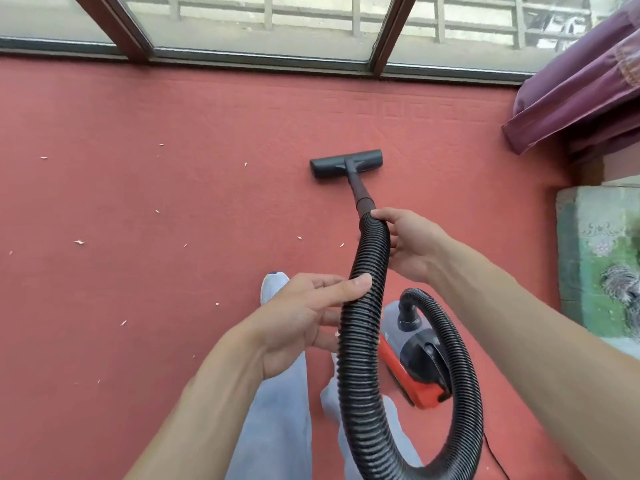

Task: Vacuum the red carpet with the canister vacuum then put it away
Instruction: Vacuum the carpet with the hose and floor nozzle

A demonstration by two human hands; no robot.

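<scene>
Head view: my right hand (408, 244) curls its fingers round the top of the black ribbed hose (363, 306), just below where it joins the wand (362, 194). My left hand (304, 317) grips the hose lower down, thumb on top. The floor nozzle (346, 162) lies flat on the red carpet (173, 98) at 12 o'clock from my hands. The orange-and-black canister vacuum (412, 362) sits on the carpet at 5 o'clock, with the hose looping round it. White scraps (79, 242) dot the carpet toward 9 o'clock.
</scene>
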